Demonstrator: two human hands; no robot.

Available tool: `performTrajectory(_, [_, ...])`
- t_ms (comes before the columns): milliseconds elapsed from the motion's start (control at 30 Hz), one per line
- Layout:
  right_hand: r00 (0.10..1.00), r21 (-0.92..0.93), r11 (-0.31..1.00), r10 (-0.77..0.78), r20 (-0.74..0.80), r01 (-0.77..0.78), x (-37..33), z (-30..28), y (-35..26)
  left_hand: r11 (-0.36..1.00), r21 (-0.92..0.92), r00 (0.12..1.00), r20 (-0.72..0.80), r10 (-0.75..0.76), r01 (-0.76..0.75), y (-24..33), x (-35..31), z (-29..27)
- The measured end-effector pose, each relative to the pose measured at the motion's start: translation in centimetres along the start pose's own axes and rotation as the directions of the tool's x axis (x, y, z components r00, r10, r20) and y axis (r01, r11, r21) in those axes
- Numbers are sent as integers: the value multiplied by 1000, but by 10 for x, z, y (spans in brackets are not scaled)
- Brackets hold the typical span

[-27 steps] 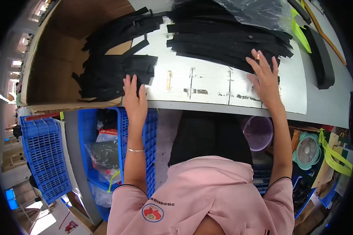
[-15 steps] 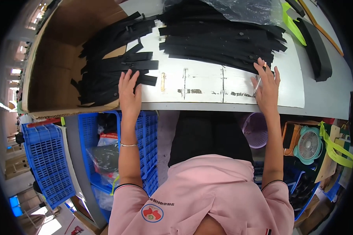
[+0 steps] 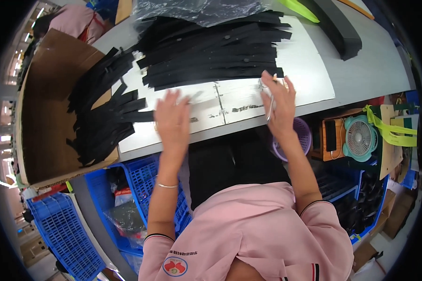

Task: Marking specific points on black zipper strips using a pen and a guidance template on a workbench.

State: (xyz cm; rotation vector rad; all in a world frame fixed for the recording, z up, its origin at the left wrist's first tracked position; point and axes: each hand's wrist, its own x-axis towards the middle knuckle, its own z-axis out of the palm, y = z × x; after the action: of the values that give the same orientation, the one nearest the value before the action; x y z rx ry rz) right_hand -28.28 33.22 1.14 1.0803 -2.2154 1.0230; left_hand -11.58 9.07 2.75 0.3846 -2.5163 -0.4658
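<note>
- left hand [image 3: 172, 117]: fingers spread, palm down, flat on the white board [image 3: 309, 70] near its front edge; holds nothing. fingertips lie just short of the nearest black strips.
- right hand [image 3: 279, 103]: over the board's front right part, fingers loosely curled around a small pale thing [image 3: 270, 96], thin and partly hidden; what kind it is cannot be told. fingertips reach the lower edge of the big strip pile.
- big pile of black strips [image 3: 215, 51]: long, flat, laid roughly side to side across the back of the board, ends uneven, between and beyond both hands.
- second pile of black strips [image 3: 103, 112]: to the left, fanned out, half on the board and half over the open cardboard box [image 3: 47, 117].
- clear plastic bag [image 3: 197, 9]: crumpled, lying on the back of the big pile.
- grey table [image 3: 375, 70]: carries the board; a long black curved piece [image 3: 337, 28] lies at its right rear.
- under the table: blue crates [image 3: 56, 229] at left, a purple basket [image 3: 300, 136] just below the right hand, a small teal fan [image 3: 359, 138] at right.
- pink shirt [image 3: 248, 234]: worn by the person, lower edge of view.
</note>
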Motion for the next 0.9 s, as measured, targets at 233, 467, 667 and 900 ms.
performTrajectory(233, [991, -57, 997, -39, 128, 47, -35, 1, -39, 987, -123, 963, 238, 128, -101, 79, -5, 65])
performTrajectory(467, [986, -178, 984, 35, 165, -6, -45, -22, -1, 988, -131, 935, 333, 122, -82, 81, -11, 49])
performTrajectory(667, [988, -167, 981, 119, 94, -102, -40, -38, 22, 993, 1, 937, 332, 109, -116, 86, -12, 52])
performTrajectory(900, [987, -150, 981, 134, 87, -120, -29, -44, 18, 993, -34, 947, 300, 115, -110, 84, -15, 54])
